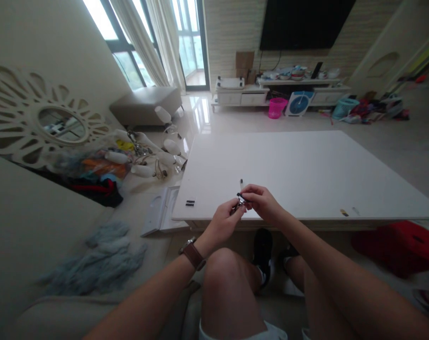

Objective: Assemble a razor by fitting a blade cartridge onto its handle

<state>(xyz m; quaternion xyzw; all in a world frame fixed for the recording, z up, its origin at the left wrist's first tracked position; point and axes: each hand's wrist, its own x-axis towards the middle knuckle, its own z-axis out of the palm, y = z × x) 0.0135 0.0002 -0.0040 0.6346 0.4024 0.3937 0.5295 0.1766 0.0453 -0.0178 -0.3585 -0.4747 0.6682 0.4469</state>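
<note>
Near the front edge of the white table (288, 160), my two hands meet around a small silver-and-black object (240, 200), whose kind is too small to make out. My left hand (226, 218) is closed on its lower part, with a brown-strapped watch on the wrist. From the right, the fingers of my right hand (260, 200) pinch its dark upper end. Just beyond them lies a thin white stick with a dark tip (241, 182). Two short black strips (190, 203) on a pale card rest to the left of my hands.
A small yellow-and-black piece (344, 213) and a clear piece (356, 211) lie near the table's front right edge. A red stool-like thing (406, 245) stands at the right. Left on the floor are an open white box (161, 210), a lamp with white shades (143, 171) and grey-blue cloth (97, 259).
</note>
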